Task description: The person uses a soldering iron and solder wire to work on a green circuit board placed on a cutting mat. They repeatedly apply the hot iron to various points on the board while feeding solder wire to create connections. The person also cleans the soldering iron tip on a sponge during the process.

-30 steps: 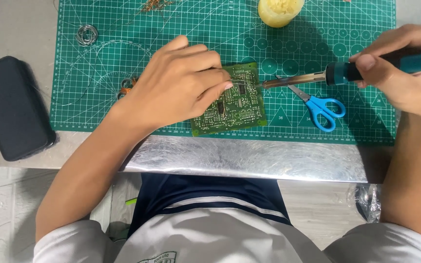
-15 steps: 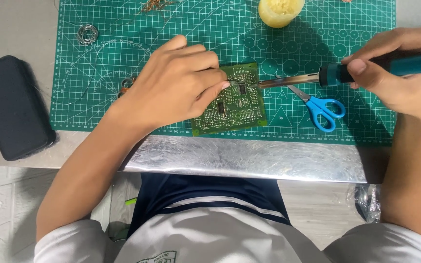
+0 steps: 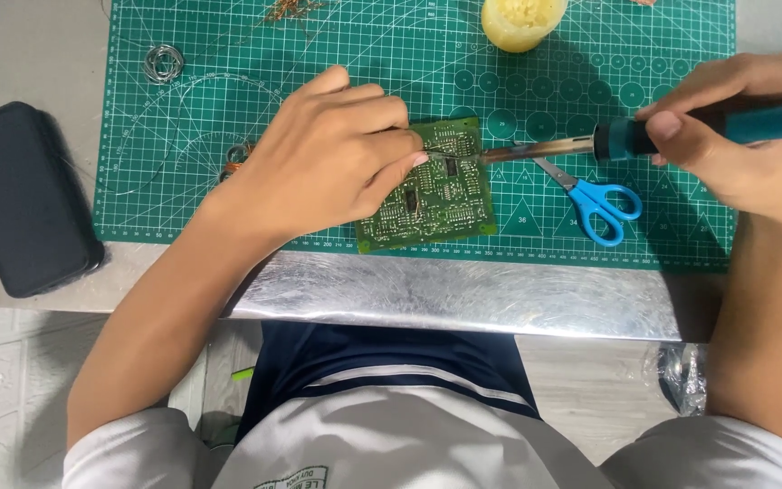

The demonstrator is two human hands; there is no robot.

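Soldering iron (image 3: 644, 136) tip now on circuit board (image 3: 441, 195).
Tip moved in from the right; left hand (image 3: 328, 158) grip presses board, right hand (image 3: 744, 136) grip wraps iron.

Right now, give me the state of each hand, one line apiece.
Left hand: fingers curled, resting on the green circuit board, pinching something thin; what it is cannot be told.
Right hand: closed around the soldering iron, tip at the board.

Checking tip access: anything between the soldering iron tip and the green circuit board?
Nothing visible. The soldering iron, in the right hand, has its tip at the circuit board top edge, beside the left hand fingertips. The blue scissors lie on the mat beneath the barrel, not in its path.
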